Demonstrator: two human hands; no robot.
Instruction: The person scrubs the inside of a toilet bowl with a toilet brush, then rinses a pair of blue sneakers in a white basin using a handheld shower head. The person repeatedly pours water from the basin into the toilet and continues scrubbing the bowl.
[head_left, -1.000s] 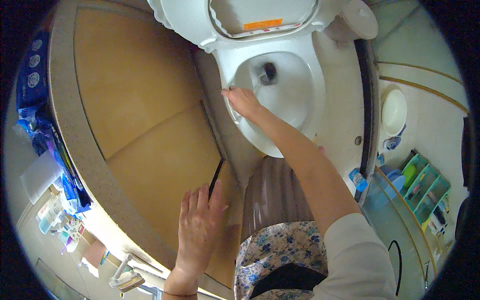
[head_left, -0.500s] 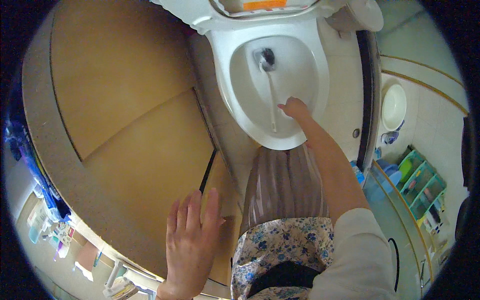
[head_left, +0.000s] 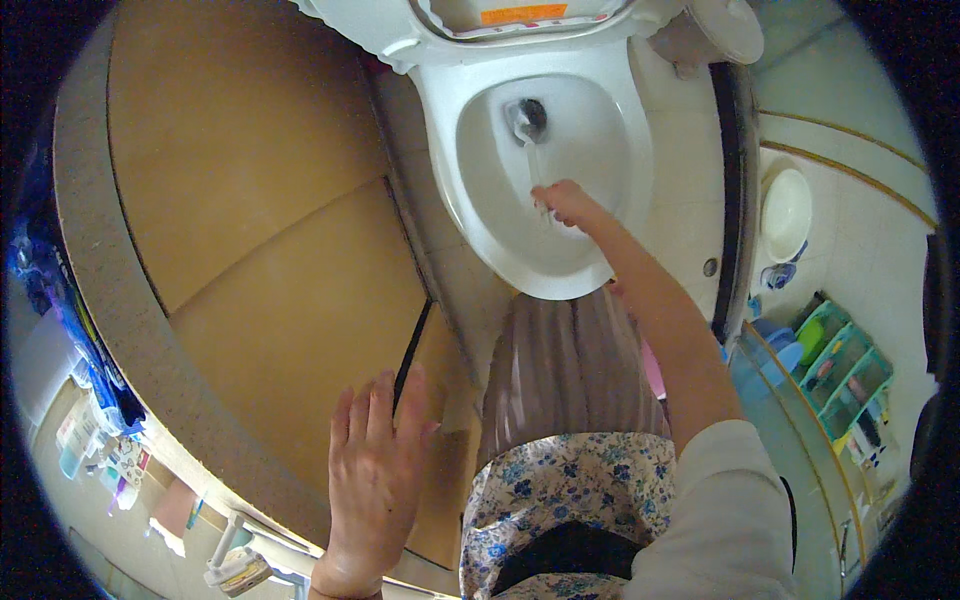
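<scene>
A white long-handled toilet brush stands in the bowl of the white toilet, its head at the dark drain opening. My right hand reaches over the bowl's near part, its fingers closed around the handle's upper end. The lower handle and the brush head show beyond the fingers. My left hand hangs at the lower left, palm down and holding nothing, with fingers stretched out. It is nearest the tan cabinet doors.
The cabinet's speckled counter edge curves along the left. Right of the toilet are a lidded bin and a dark raised sill. Past the sill are a white basin and a green rack with several items.
My right hand has moved slightly left and closed on the brush handle, which was apart from its fingers before. The left hand stays open, nearly in place.
</scene>
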